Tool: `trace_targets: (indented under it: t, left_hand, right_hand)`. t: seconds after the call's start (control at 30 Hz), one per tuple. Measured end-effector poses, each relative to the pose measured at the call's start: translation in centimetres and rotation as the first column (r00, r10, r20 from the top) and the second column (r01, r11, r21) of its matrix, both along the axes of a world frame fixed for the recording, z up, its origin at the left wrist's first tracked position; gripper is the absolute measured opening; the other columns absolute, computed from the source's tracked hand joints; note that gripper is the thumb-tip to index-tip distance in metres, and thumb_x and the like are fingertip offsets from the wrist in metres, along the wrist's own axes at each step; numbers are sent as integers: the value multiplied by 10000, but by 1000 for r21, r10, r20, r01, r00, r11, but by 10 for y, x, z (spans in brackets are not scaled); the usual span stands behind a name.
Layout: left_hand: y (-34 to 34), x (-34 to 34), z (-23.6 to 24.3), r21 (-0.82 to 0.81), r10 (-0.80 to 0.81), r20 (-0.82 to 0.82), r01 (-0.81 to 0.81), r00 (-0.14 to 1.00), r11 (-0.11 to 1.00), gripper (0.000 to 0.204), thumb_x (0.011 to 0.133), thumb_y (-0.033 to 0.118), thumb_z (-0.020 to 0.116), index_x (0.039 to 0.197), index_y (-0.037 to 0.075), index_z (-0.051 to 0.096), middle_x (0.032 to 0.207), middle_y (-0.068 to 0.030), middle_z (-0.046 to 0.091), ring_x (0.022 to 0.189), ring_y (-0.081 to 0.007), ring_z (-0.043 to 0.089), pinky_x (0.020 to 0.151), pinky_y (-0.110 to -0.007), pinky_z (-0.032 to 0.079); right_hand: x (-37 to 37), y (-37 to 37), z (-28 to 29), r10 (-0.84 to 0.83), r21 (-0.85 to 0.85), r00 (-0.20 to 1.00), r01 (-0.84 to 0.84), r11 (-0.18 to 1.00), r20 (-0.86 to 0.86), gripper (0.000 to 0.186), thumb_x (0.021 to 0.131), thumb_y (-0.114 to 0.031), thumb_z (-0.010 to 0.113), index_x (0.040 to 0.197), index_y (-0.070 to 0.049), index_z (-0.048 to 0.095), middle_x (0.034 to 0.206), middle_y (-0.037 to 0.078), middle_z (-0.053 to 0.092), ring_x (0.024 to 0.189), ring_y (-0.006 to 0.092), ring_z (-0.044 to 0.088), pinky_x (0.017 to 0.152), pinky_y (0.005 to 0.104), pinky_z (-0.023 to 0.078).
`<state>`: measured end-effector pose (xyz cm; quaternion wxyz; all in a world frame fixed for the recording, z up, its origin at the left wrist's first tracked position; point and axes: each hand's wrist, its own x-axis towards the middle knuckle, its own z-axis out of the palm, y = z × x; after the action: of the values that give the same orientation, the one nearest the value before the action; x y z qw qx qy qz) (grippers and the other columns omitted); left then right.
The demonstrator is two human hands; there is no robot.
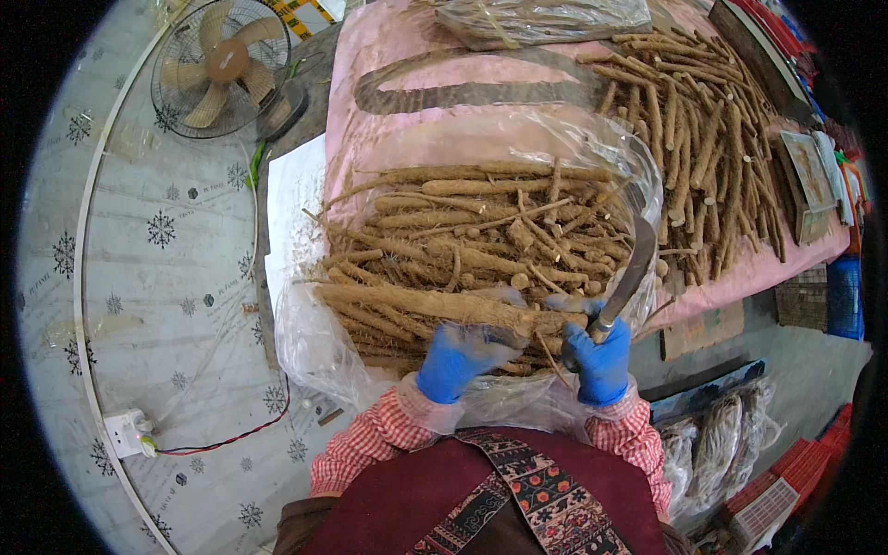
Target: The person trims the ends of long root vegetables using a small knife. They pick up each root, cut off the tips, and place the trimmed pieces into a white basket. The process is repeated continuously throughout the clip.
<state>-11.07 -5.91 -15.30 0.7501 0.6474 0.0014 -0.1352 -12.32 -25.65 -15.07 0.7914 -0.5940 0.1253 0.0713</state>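
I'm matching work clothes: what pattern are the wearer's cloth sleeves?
The wearer's cloth sleeves are checked red and white, best seen in the head view.

Soft, even light; left hand (pixel 470 356) blurred.

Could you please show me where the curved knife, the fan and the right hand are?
Curved knife (pixel 635 275): head view, middle of the blade.
Fan (pixel 228 61): head view, brown hub.
Right hand (pixel 598 363): head view, its gloved middle.
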Motion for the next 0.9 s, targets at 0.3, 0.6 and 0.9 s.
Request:
trace_targets:
  t: [0.3,0.6,0.9]
  left_hand:
    - [34,1,-9,-307,250,-314,-347,916,886,356,956,363,529,1095,36,552,1042,-104,602,851,-189,602,721,-343,529]
    - [13,-4,-17,-307,389,-355,-499,850,811,308,960,304,520,1080,22,557,947,-109,621,781,-194,621,701,-335,535]
    - [48,-5,-23,-794,241,-218,-316,946,519,302,983,335,472,1094,78,584,978,-59,644,842,-201,638,681,-337,548]
  right_hand:
    - [17,-14,-30,-206,-341,978,205,917,31,119,892,-101,638,970,-18,603,706,13,588,590,101,518,525,260,422]
    - [-17,47,-35,109,-770,974,85,632,197,247,849,-204,696,859,-52,502,685,158,563,576,343,598,488,395,460]
    - [-26,56,-86,169,-799,976,-212,563,-140,260,861,-224,669,931,-21,523,791,218,623,671,383,621,556,430,475]
